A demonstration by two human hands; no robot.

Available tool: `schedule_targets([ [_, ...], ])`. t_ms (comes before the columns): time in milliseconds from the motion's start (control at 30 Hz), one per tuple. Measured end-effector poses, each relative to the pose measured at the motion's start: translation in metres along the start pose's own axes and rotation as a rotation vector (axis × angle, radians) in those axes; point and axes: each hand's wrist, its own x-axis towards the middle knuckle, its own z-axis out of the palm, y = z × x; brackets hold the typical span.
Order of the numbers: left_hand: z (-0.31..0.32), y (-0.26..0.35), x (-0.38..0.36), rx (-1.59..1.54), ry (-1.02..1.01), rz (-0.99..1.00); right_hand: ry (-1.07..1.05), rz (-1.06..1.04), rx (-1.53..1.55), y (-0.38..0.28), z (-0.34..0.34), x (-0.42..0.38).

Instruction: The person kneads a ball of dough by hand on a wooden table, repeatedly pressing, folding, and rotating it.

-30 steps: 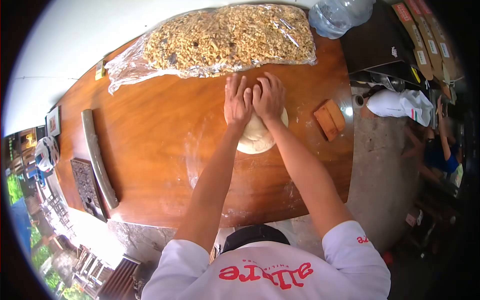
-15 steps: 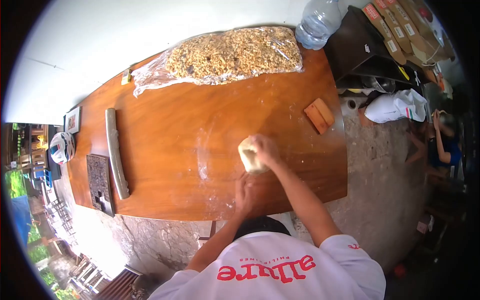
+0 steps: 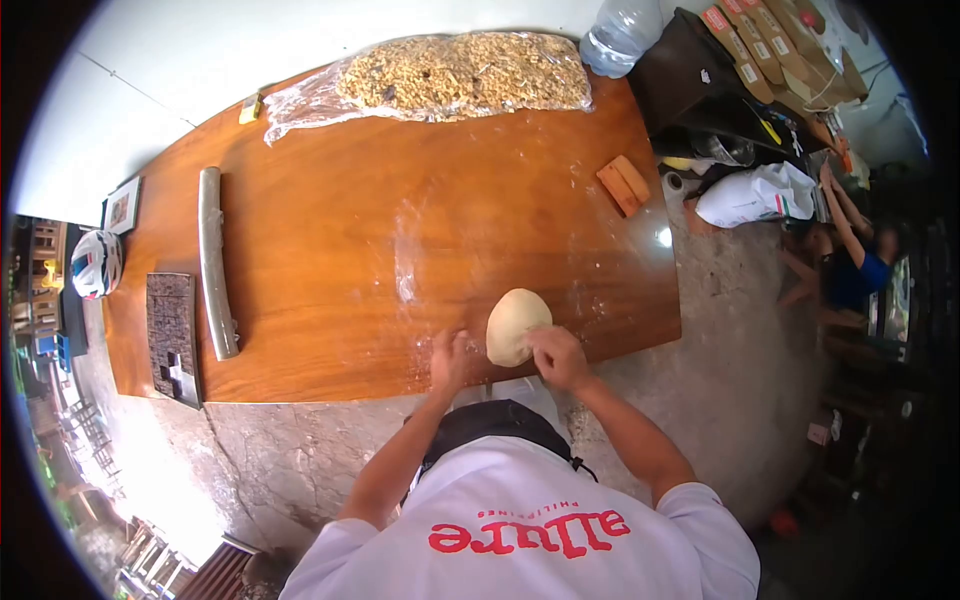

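A pale, rounded lump of dough lies near the front edge of the wooden table. My right hand is closed at the lower right side of the dough, its fingertips gripping the edge. Left of the dough and apart from it, my left hand holds nothing, its fingers loosely bent and spread. White flour is smeared on the wood left of the dough.
A plastic bag of brown crumbly pieces lies along the back. A grey tube and a dark slab are at left. A wooden block sits at right, a water jug behind. Another person is beyond.
The dough has come nearer the front edge and now shows a broader, rounder face. My right hand has moved toward me with it, and my left hand has shifted left, away from the dough.
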Motion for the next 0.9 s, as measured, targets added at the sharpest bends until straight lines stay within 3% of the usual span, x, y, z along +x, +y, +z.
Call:
schedule_targets([
  [33,0.014,0.012,-0.005,0.066,-0.041,0.133,0.000,0.007,-0.005,-0.004,0.008,-0.001],
  [100,0.041,0.017,-0.006,0.137,-0.260,0.455,0.468,0.128,-0.179,-0.015,0.035,0.013],
  [200,0.075,0.015,0.006,0.005,-0.151,0.531,0.593,0.247,-0.348,-0.020,0.063,0.036],
  [300,0.082,0.007,0.013,0.047,-0.098,0.586,0.646,0.283,-0.327,-0.016,0.072,0.043],
  [433,0.086,0.016,0.025,0.109,-0.067,0.564,0.585,0.266,-0.342,-0.001,0.063,0.050],
  [567,0.090,0.033,0.081,0.220,0.092,0.564,0.468,0.421,-0.495,0.010,0.043,0.095],
  [733,0.094,0.089,0.197,0.487,0.270,0.496,0.469,0.742,-0.571,0.041,-0.002,0.218],
  [900,0.091,0.138,0.309,0.650,0.406,0.453,0.605,0.600,-0.520,0.097,-0.028,0.319],
])
